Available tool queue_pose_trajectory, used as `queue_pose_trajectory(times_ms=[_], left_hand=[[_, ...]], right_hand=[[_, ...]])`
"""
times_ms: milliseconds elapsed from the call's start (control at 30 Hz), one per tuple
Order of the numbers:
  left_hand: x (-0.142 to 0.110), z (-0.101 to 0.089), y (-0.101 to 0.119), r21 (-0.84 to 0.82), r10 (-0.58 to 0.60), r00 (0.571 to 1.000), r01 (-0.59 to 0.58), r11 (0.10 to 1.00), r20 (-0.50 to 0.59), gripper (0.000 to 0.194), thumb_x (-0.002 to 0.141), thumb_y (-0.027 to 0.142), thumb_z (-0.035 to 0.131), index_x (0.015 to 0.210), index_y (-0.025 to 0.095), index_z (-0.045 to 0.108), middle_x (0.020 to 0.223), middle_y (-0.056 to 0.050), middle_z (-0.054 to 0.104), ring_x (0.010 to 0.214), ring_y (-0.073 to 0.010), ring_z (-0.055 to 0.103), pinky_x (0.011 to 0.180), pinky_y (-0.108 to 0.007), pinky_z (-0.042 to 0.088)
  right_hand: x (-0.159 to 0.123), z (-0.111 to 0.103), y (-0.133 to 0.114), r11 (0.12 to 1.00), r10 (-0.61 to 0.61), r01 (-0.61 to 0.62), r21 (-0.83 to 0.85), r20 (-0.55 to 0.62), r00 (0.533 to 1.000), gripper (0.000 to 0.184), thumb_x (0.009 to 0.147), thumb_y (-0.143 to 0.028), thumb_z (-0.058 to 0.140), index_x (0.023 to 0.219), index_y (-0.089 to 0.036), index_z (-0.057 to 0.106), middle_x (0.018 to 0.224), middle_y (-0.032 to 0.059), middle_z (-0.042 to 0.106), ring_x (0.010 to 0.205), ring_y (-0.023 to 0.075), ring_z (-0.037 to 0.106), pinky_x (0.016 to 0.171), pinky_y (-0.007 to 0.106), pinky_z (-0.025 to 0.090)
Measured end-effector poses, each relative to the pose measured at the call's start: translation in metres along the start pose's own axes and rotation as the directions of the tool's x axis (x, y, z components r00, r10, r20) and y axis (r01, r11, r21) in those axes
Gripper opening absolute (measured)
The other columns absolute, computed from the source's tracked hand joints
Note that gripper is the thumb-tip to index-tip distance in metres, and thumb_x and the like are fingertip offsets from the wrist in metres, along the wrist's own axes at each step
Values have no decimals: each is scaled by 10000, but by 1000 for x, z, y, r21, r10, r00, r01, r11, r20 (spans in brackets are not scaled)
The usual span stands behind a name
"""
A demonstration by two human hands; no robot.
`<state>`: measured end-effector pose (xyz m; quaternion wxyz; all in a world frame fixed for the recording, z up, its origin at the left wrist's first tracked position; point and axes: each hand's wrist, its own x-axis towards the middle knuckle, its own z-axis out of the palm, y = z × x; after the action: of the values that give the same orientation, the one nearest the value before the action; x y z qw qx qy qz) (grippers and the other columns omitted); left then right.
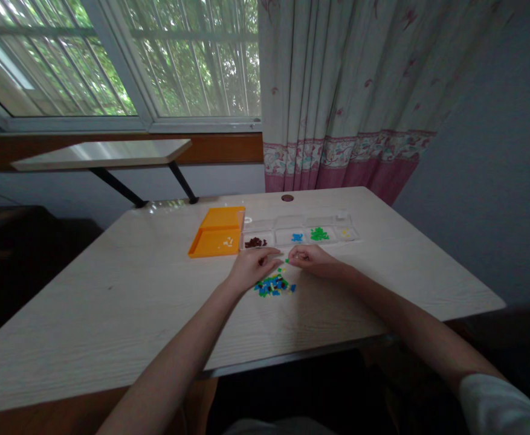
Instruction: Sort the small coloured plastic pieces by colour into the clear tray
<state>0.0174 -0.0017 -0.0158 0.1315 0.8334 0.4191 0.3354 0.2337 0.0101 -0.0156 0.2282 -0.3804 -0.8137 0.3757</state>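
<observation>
A small heap of mixed green, blue and pale beads (pixel 274 284) lies on the light wooden table (pixel 133 302). My left hand (pixel 253 264) rests just above the heap's left side, its fingers curled toward the middle. My right hand (pixel 312 260) sits opposite, fingertips pinched near a tiny green bead (pixel 287 260). The two hands almost touch over the heap. What each pinch holds is too small to make out.
Behind the hands stands a row of clear trays (pixel 301 232) with dark red, blue, green and yellow beads sorted apart. An orange tray with its lid (pixel 217 235) lies to their left. A window, curtain and wall shelf are beyond the table.
</observation>
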Motion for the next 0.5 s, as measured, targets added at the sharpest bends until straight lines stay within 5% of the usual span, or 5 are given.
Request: queue_pose_trajectory(times_ms=[133,267,500], left_hand=[[0,2,9,-17,59,992,-58,998,108,225,796,321,549,934,187,667,538,26,565,479,-72,463,490,-170,324],[1,0,11,-18,54,993,-53,998,105,211,812,294,525,907,176,671,589,10,601,501,-72,482,504,-169,330],[1,0,9,-18,34,998,-33,999,61,236,827,318,507,938,176,660,653,-8,635,537,-82,519,529,-175,354]], right_hand=[[2,5,-2,996,-9,9,92,-3,1000,317,823,-446,456,835,-145,553,536,-70,340,478,65,287,457,188,205],[3,7,-3,993,-6,10,119,-31,999,318,817,-448,458,844,-147,554,539,-66,358,482,67,304,457,187,215],[0,5,-9,996,-10,-4,-87,-156,988,283,783,-393,535,962,-178,577,480,-87,345,436,66,321,437,179,219]])
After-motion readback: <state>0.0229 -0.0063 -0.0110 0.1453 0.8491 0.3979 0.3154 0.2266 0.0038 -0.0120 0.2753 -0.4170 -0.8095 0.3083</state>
